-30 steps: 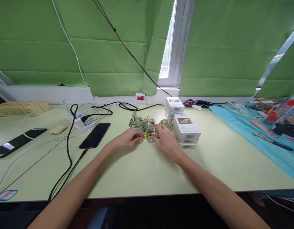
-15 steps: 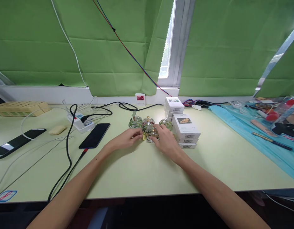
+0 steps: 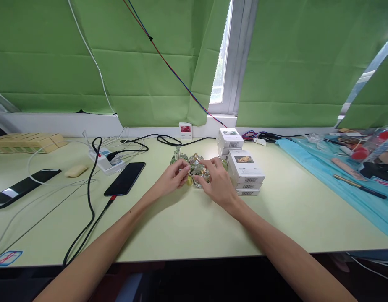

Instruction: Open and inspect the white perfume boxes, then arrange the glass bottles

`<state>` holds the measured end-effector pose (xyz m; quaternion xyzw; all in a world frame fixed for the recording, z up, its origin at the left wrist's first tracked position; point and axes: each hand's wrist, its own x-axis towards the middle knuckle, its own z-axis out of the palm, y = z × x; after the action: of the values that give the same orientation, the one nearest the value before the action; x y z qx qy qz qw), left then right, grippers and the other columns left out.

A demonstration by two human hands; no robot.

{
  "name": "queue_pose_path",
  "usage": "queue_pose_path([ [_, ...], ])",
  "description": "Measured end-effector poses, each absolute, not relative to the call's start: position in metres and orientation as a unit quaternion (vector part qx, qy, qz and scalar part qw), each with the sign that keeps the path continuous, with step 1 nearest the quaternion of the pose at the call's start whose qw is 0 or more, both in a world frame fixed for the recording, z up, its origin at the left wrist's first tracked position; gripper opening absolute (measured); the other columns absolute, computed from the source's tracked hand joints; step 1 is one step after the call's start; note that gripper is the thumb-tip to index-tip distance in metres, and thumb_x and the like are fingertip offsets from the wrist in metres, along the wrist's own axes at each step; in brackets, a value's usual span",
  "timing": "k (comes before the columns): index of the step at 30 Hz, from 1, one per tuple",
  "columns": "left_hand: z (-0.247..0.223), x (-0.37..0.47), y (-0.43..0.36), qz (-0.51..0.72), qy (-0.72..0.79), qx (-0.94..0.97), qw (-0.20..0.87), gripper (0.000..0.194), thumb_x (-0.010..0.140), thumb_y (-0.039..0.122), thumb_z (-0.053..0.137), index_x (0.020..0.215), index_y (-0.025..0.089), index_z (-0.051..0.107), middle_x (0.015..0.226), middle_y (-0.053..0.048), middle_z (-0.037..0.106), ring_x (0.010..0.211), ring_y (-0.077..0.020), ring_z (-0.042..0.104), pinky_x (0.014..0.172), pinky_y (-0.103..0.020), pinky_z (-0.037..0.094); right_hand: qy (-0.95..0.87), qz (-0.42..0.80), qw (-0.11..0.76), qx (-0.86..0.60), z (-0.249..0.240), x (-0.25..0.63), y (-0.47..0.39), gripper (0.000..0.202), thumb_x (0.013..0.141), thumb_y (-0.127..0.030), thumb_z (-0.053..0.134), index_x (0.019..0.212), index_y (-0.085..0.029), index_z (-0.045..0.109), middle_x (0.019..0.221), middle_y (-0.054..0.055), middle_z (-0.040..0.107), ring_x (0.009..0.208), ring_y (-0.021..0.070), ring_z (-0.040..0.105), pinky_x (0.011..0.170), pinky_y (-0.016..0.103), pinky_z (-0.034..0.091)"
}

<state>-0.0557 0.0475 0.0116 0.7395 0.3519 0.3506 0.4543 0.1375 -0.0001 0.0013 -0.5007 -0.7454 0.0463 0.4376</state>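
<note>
Several small round glass bottles stand close together at the middle of the table. The front glass bottle [image 3: 199, 183] is within the curved thumb and fingers of my right hand [image 3: 219, 182], which steadies it from the right. My left hand [image 3: 172, 178] is pinched at that bottle's left side; what lies between its fingertips is too small to make out. A yellow-gold piece [image 3: 189, 180] hangs by the front bottle, just below my left fingertips. Behind stands a glass bottle with a gold top [image 3: 195, 157]. Another bottle, with a clear stopper [image 3: 177, 153], is partly hidden by my left hand.
White boxes [image 3: 247, 167] are stacked right of the bottles, with a smaller stack [image 3: 230, 137] behind. A phone [image 3: 124, 179], its black cable, and a white power strip [image 3: 107, 163] lie left. Blue plastic sheeting [image 3: 323, 176] with clutter covers the right side.
My left hand has risen slightly and its fingers have drawn together beside the front bottle. My right fingers have shifted a little up around it. The boxes and other bottles stay put.
</note>
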Motion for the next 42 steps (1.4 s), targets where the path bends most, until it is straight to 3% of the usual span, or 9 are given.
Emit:
queue_pose_path([
  [8, 0.005, -0.041, 0.035, 0.396, 0.323, 0.748, 0.423, 0.03, 0.096, 0.049, 0.059, 0.091, 0.02, 0.055, 0.068, 0.004, 0.048, 0.052, -0.007, 0.039, 0.048, -0.022, 0.031, -0.782, 0.07, 0.442, -0.434, -0.003, 0.139, 0.004, 0.005, 0.093, -0.019, 0.063, 0.098, -0.02, 0.064, 0.096, 0.006, 0.063, 0.075, 0.018, 0.059, 0.064, 0.03, 0.047],
  [11, 0.004, -0.039, 0.033, 0.415, 0.325, 0.733, 0.431, 0.029, 0.095, 0.047, 0.062, 0.092, 0.021, 0.053, 0.072, 0.004, 0.05, 0.05, -0.0061, 0.041, 0.046, -0.021, 0.031, -0.784, 0.079, 0.443, -0.428, -0.003, 0.139, 0.005, 0.002, 0.093, -0.019, 0.062, 0.094, -0.02, 0.064, 0.094, 0.006, 0.064, 0.071, 0.0169, 0.057, 0.062, 0.029, 0.046],
  [22, 0.001, -0.035, 0.029, 0.448, 0.325, 0.728, 0.404, 0.03, 0.098, 0.05, 0.055, 0.091, 0.021, 0.052, 0.058, 0.006, 0.047, 0.045, -0.0077, 0.041, 0.045, -0.022, 0.031, -0.783, 0.075, 0.457, -0.414, 0.0, 0.138, 0.003, 0.008, 0.095, -0.018, 0.057, 0.088, -0.02, 0.061, 0.086, 0.004, 0.065, 0.066, 0.0157, 0.055, 0.065, 0.03, 0.044],
  [28, -0.001, -0.036, 0.029, 0.44, 0.362, 0.752, 0.331, 0.039, 0.104, 0.051, 0.039, 0.09, 0.019, 0.057, 0.069, 0.002, 0.056, 0.052, -0.0094, 0.046, 0.054, -0.026, 0.039, -0.743, 0.071, 0.483, -0.459, 0.005, 0.139, 0.002, 0.01, 0.099, -0.024, 0.051, 0.092, -0.021, 0.057, 0.086, 0.003, 0.066, 0.063, 0.0148, 0.053, 0.065, 0.029, 0.042],
  [34, -0.006, -0.037, 0.032, 0.391, 0.407, 0.796, 0.217, 0.032, 0.099, 0.05, 0.051, 0.105, 0.02, 0.061, 0.067, 0.004, 0.052, 0.056, -0.0105, 0.044, 0.056, -0.025, 0.035, -0.698, 0.054, 0.514, -0.497, 0.007, 0.144, 0.004, 0.011, 0.1, -0.026, 0.05, 0.091, -0.022, 0.054, 0.085, 0.003, 0.068, 0.062, 0.0154, 0.055, 0.062, 0.028, 0.04],
  [38, -0.009, -0.038, 0.034, 0.339, 0.412, 0.823, 0.195, 0.041, 0.094, 0.053, 0.059, 0.12, 0.021, 0.062, 0.063, 0.006, 0.051, 0.056, -0.0121, 0.046, 0.057, -0.026, 0.035, -0.698, 0.043, 0.508, -0.502, 0.007, 0.146, 0.006, 0.009, 0.098, -0.024, 0.051, 0.091, -0.022, 0.055, 0.085, 0.003, 0.07, 0.06, 0.0152, 0.054, 0.062, 0.028, 0.04],
  [42, -0.011, -0.039, 0.037, 0.315, 0.422, 0.83, 0.184, 0.041, 0.095, 0.054, 0.057, 0.117, 0.021, 0.064, 0.061, 0.006, 0.052, 0.058, -0.0135, 0.048, 0.059, -0.026, 0.035, -0.705, 0.035, 0.507, -0.494, 0.007, 0.145, 0.006, 0.01, 0.097, -0.021, 0.052, 0.088, -0.022, 0.056, 0.083, 0.002, 0.069, 0.059, 0.0148, 0.052, 0.065, 0.028, 0.042],
])
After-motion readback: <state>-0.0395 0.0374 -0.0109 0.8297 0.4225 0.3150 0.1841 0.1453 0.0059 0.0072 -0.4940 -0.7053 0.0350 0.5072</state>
